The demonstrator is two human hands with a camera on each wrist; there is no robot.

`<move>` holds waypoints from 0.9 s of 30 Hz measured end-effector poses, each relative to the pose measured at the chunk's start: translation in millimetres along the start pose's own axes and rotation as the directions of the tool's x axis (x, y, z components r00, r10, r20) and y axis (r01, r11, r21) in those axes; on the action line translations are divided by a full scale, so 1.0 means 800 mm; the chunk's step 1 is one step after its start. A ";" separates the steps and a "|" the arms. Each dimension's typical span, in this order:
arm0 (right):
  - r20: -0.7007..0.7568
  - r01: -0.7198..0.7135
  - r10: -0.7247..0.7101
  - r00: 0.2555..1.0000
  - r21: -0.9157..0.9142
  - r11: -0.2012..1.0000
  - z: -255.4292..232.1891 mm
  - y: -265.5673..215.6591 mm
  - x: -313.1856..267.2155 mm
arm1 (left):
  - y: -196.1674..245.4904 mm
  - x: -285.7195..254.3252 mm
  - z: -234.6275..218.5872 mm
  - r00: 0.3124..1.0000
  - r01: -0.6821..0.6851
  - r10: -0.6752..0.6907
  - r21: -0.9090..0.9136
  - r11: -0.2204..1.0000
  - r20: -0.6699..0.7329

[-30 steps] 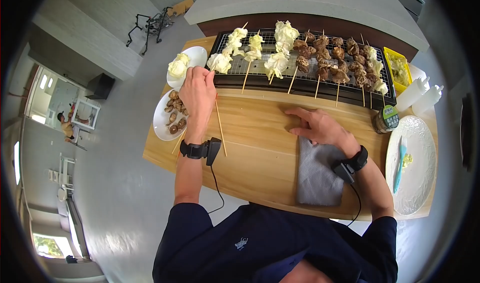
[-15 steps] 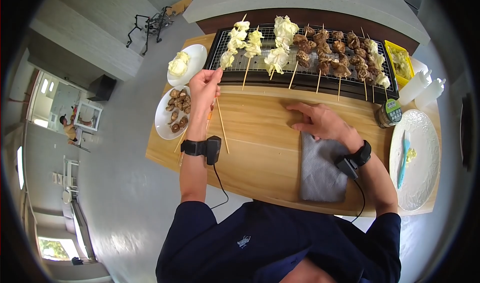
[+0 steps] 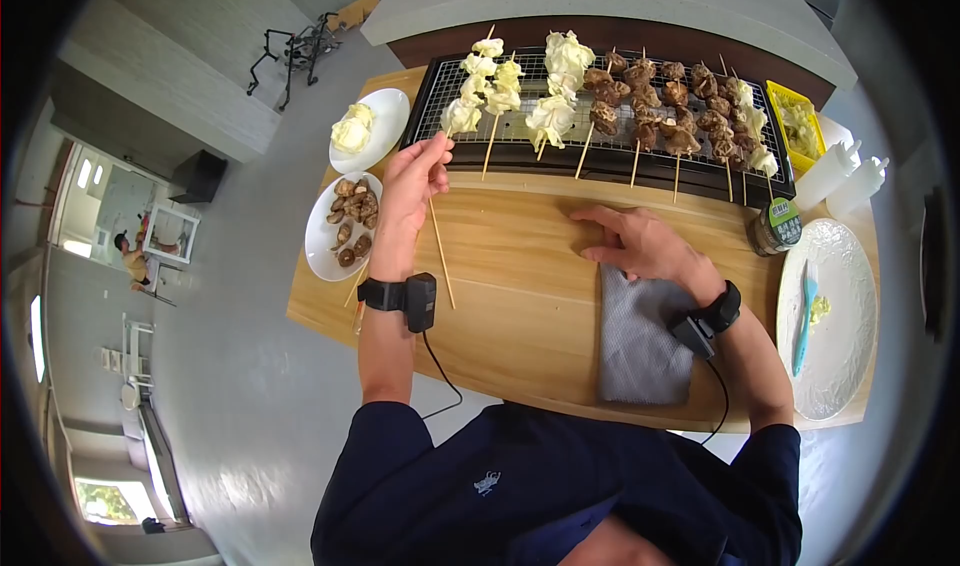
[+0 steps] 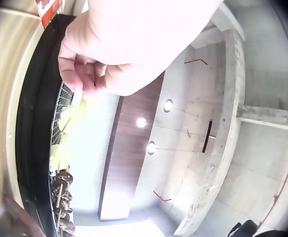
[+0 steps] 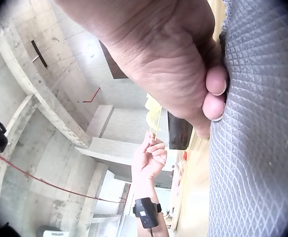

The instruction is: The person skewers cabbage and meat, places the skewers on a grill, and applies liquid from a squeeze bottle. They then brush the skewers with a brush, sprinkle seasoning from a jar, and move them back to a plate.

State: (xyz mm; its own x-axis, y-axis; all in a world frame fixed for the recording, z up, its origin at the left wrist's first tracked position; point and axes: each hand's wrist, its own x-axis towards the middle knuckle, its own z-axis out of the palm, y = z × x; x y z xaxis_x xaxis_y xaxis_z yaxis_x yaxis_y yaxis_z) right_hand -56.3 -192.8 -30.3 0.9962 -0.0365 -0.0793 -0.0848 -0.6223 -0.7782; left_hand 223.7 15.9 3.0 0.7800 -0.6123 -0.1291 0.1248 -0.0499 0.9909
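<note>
My left hand [image 3: 415, 181] pinches the lower end of a cabbage skewer [image 3: 463, 114] between thumb and fingers at the left of the grill [image 3: 517, 154]. In the right wrist view this skewer's pale leaves [image 5: 153, 111] stand above the left hand [image 5: 150, 160]. Seen from the left wrist, the left hand [image 4: 129, 44] has its fingertips bunched, with the stick mostly hidden. My right hand [image 3: 645, 244] rests at the top edge of a folded grey cloth [image 3: 645, 351], index finger extended. In the right wrist view, two loosely bent fingertips [image 5: 215, 84] touch the cloth.
More cabbage skewers [image 3: 552, 121] and several brown mushroom skewers [image 3: 680, 136] lie across the grill. Plates of cabbage [image 3: 392, 126] and mushrooms [image 3: 318, 241] stand left. Bare sticks [image 3: 443, 261] lie nearby. Right are a jar [image 3: 775, 228], white bottles [image 3: 830, 181] and a plate [image 3: 845, 356] with a blue brush [image 3: 806, 321].
My left hand has shifted slightly right and turned at the wrist, its thumb side coming into view. The leaves on its skewer sit differently. The right hand stays put.
</note>
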 end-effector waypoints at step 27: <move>0.000 -0.031 0.031 1.000 0.025 0.999 -0.002 -0.008 -0.001 | -0.002 0.001 -0.016 0.985 0.067 -0.030 -0.213 0.975 0.172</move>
State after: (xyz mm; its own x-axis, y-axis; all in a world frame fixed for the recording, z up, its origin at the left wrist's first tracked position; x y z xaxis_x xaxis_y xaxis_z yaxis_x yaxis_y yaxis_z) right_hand -56.5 -190.3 -24.0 0.9931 -0.0558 -0.1034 -0.1161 -0.6008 -0.7909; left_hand 231.6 25.4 0.6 0.6590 -0.7370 -0.1503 0.3044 0.0786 0.9493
